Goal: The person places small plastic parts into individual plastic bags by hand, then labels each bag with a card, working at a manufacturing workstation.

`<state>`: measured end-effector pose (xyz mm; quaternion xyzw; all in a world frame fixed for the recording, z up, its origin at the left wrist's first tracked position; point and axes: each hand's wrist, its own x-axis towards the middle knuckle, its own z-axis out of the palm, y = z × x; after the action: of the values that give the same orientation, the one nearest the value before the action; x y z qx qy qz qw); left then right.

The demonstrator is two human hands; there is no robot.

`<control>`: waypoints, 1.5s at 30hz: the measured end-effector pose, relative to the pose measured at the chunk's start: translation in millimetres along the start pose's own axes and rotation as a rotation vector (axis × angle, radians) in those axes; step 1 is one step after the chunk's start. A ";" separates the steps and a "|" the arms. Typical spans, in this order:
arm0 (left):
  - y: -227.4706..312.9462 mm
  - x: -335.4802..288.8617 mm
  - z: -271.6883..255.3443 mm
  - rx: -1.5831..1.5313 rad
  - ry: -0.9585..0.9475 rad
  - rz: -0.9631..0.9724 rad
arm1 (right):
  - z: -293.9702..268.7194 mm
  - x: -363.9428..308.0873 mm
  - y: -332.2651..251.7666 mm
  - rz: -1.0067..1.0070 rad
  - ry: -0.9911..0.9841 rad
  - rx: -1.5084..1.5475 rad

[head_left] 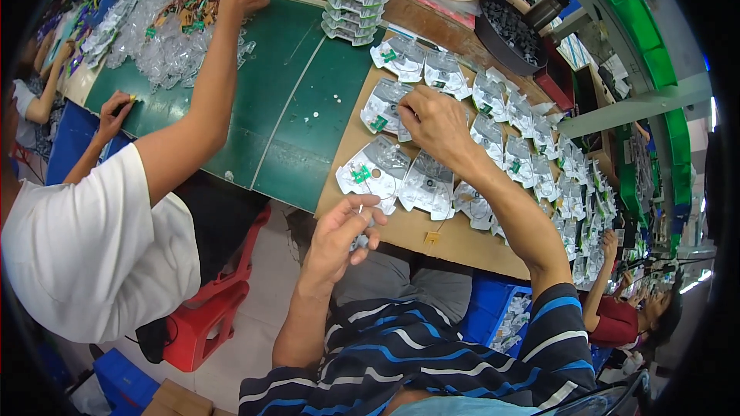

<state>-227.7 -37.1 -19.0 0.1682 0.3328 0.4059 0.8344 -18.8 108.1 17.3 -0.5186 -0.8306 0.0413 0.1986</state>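
My left hand [339,237] is in front of the cardboard-covered bench edge, palm turned up. Its fingers curl around small grey parts [359,242], mostly hidden. Over the rows of white plastic housings, my right hand [438,122] has thumb and fingers drawn together; whatever they pinch is hidden. Beneath and beside it lies a white housing [383,102] with a clear window and a small green circuit board. Closest to my left hand sits another such housing [364,176], its green board and thin wires showing. A further housing [428,185] lies to its right.
A stack of housings [354,6] stands at the far edge. On the green mat [289,108] to the left, a co-worker in a white sleeve [85,239] reaches toward clear plastic parts [166,42]. A dark bowl of black pieces [509,35] sits back right. A yellow connector [432,238] lies near the front edge.
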 end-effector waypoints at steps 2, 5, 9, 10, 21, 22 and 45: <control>-3.0 1.9 1.5 0.020 -0.017 -0.002 | 0.0 4.6 0.0 -0.012 -0.025 0.004; -7.2 3.3 6.3 0.092 0.007 0.017 | -2.3 15.9 -1.0 0.007 -0.095 0.027; -10.4 3.5 9.4 0.108 0.002 0.025 | -9.5 23.0 -0.9 0.087 -0.222 -0.029; -10.5 2.8 9.7 0.120 0.004 0.032 | -10.0 21.8 -0.3 0.072 -0.214 -0.012; -10.9 -9.4 25.2 0.264 -0.007 0.079 | -54.7 -64.8 -71.6 0.067 -0.653 0.503; -11.8 -10.6 26.5 0.301 -0.016 0.099 | -53.7 -67.4 -71.3 0.064 -0.648 0.501; -0.9 -13.8 0.3 0.465 0.026 0.055 | -15.9 -64.2 -51.7 -0.241 -0.040 0.083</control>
<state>-233.2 -48.5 -13.5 0.3596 0.4233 0.3428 0.7576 -32.0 25.9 27.7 -0.4057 -0.8882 0.0616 0.2069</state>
